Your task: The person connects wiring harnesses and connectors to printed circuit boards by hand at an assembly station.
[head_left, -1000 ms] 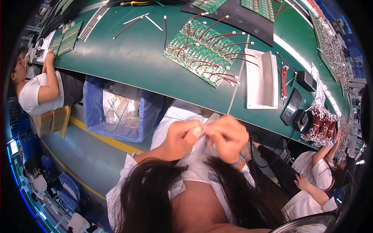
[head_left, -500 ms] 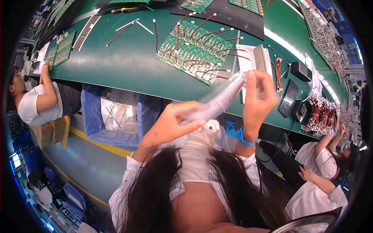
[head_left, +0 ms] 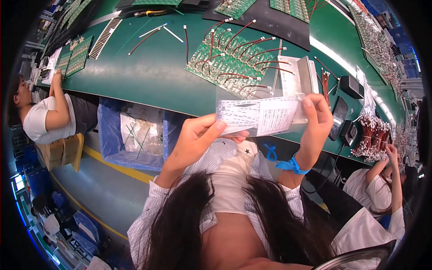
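A clear plastic bag (head_left: pixel 240 118) of white strips, which look like flat cables, is stretched between my hands above the bench's near edge. A printed white label (head_left: pixel 275 118) shows on its right half. My left hand (head_left: pixel 194 137) pinches the bag's left end between thumb and fingers. At the upper right corner, my right hand (head_left: pixel 316 118) grips it, with a blue strap (head_left: pixel 293 165) around that wrist. Just beyond the bag lies a panel of green circuit boards (head_left: pixel 225 63) with several red-and-black leads standing off it. The bag partly covers the panel's near corner.
A white metal fixture (head_left: pixel 288 74) stands right of the panel, near a phone (head_left: pixel 338 118) and black box (head_left: pixel 352 86). Bundled leads (head_left: pixel 372 138) lie at the right. A blue-lined bin (head_left: pixel 112 135) sits below the bench. Co-workers sit at left (head_left: pixel 49 112) and right (head_left: pixel 371 189).
The bag was tilted and blurred; now it is spread flatter with its label in sight. My right hand has moved slightly right and down. A co-worker's arm at right has risen toward the bundled leads.
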Available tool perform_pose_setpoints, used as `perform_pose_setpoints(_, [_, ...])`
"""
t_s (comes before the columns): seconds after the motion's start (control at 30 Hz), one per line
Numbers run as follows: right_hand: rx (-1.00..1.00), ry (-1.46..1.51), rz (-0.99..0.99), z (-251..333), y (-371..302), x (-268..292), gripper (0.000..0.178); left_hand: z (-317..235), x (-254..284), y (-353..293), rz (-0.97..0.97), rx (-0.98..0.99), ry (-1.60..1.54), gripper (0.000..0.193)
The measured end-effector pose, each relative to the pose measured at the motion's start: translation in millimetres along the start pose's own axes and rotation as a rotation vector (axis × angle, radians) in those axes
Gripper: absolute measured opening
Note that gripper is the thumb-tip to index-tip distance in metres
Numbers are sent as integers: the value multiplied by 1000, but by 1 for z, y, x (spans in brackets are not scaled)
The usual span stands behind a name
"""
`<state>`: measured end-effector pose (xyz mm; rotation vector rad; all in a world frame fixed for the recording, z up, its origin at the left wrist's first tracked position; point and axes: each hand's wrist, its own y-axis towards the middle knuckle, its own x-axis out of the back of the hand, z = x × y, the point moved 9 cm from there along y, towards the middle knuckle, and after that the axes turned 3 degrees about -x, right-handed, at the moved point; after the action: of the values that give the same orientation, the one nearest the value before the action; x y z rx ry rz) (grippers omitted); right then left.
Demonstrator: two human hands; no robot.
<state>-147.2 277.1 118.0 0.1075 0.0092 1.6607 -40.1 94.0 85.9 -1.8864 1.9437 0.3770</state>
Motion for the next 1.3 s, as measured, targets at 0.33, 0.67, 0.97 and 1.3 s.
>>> perform_pose_setpoints(0.33, [18,174,243,11,-5,-7,8,-2,14,-1,-89,-23,94,27])
perform_pose_setpoints(0.67, [-46,142,479,22,-8,-31,9,-2,42,-2,-315,-106,139,27])
perform_pose_setpoints(0.97, [442,-324,550,54,-32,-42,14,-49,-75,35,180,-665,1088,31])
perform_pose_setpoints(1.3, [920,-929,625,52,-87,-50,14,-24,-105,24,695,-479,1143,15])
